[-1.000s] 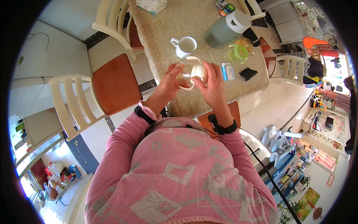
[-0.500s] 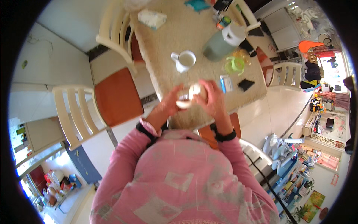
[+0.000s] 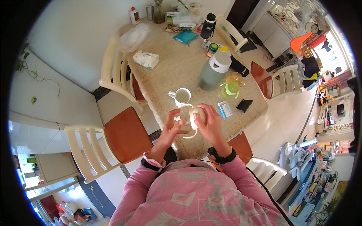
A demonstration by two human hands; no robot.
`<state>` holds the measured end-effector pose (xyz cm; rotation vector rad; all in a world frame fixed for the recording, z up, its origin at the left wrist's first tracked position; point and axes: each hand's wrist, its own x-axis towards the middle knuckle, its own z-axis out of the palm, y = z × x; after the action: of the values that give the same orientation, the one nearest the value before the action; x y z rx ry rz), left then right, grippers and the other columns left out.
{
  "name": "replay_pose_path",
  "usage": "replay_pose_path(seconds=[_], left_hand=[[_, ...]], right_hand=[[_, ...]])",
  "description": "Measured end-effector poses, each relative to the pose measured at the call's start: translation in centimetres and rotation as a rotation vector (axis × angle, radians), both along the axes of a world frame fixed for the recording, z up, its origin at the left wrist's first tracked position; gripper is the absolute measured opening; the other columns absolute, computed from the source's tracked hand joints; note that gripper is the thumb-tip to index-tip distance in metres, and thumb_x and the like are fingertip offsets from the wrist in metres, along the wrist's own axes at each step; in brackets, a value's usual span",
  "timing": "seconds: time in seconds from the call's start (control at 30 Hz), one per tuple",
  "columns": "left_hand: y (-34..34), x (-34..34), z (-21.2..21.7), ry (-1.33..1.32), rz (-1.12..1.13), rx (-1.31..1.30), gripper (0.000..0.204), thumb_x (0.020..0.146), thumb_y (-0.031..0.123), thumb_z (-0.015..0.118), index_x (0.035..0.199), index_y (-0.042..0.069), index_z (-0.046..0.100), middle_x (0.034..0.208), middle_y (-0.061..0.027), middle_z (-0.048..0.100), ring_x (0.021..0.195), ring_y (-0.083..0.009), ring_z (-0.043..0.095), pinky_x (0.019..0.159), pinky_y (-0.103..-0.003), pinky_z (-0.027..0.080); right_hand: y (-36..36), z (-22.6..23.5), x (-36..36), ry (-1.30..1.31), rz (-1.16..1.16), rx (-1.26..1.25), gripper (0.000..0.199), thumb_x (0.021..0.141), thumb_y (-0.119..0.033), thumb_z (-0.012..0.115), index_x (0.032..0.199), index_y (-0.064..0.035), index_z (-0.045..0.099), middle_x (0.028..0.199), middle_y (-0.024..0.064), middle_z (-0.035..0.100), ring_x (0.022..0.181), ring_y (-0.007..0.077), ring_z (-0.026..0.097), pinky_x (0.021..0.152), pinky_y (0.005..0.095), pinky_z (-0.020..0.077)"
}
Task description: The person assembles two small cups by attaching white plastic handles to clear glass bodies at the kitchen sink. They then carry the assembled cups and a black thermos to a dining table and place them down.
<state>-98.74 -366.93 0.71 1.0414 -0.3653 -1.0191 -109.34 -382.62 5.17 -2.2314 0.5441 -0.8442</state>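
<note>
Between my hands, above the near end of the table, is a two-handled baby cup (image 3: 192,121) with a clear body and a cream top and loops. It lies on its side. My left hand (image 3: 170,128) is closed round the clear body. My right hand (image 3: 209,122) grips the cream top, thumb along its side. A white mug (image 3: 182,96) stands just beyond the cup. To the right of my right hand lies a small blue-and-white box (image 3: 225,110), with a flat black item (image 3: 244,105) next to it.
A large grey-green jug (image 3: 212,75) with a white lid stands beyond, beside a green cup (image 3: 230,89). A tissue pack (image 3: 146,60), a black flask (image 3: 208,26) and a small jar (image 3: 212,49) are farther off. Chairs (image 3: 126,137) surround the stone-topped table (image 3: 169,49).
The view has tilted up, showing more of the table's far end. The cup has turned in my hands, so both its cream loops show now, and my left hand sits on the clear body.
</note>
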Motion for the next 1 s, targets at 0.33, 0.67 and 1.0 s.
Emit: replay_pose_path(seconds=[0.33, 0.67, 1.0], left_hand=[[-2.0, 1.6, 5.2, -1.245, -0.161, 0.269, 0.124, 0.059, 0.018, 0.092, 0.157, 0.014, 0.016, 0.155, -0.0276, 0.02, 0.141, -0.0457, 0.032, 0.107, -0.048, 0.044], [-9.3, 6.5, 3.9, -0.715, 0.055, -0.116, 0.109, 0.067, 0.014, 0.087, 0.152, 0.005, 0.02, 0.148, -0.0201, 0.035, 0.136, -0.0343, 0.039, 0.111, -0.047, 0.035], [-20.2, 27.1, -7.4, -0.236, 0.131, -0.066, 0.086, 0.069, -0.001, 0.074, 0.144, 0.009, 0.035, 0.137, -0.0064, 0.046, 0.128, -0.0201, 0.044, 0.101, -0.035, 0.042]], right_hand=[[0.2, 4.9, 1.9, 0.059, 0.013, -0.386, 0.047, 0.072, -0.041, 0.08, 0.107, -0.0149, 0.064, 0.083, 0.0058, 0.052, 0.066, 0.0253, 0.059, 0.05, 0.0361, 0.0468], [-4.1, 8.6, 8.0, 0.015, -0.016, -0.322, 0.059, 0.076, -0.037, 0.08, 0.122, -0.0061, 0.058, 0.105, 0.0139, 0.059, 0.085, 0.03, 0.063, 0.063, 0.0354, 0.0516], [-6.7, -0.9, 4.0, 0.193, -0.017, 0.237, 0.037, 0.088, -0.011, 0.067, 0.122, -0.0029, 0.057, 0.121, 0.022, 0.057, 0.096, 0.0387, 0.064, 0.08, 0.0428, 0.0546]])
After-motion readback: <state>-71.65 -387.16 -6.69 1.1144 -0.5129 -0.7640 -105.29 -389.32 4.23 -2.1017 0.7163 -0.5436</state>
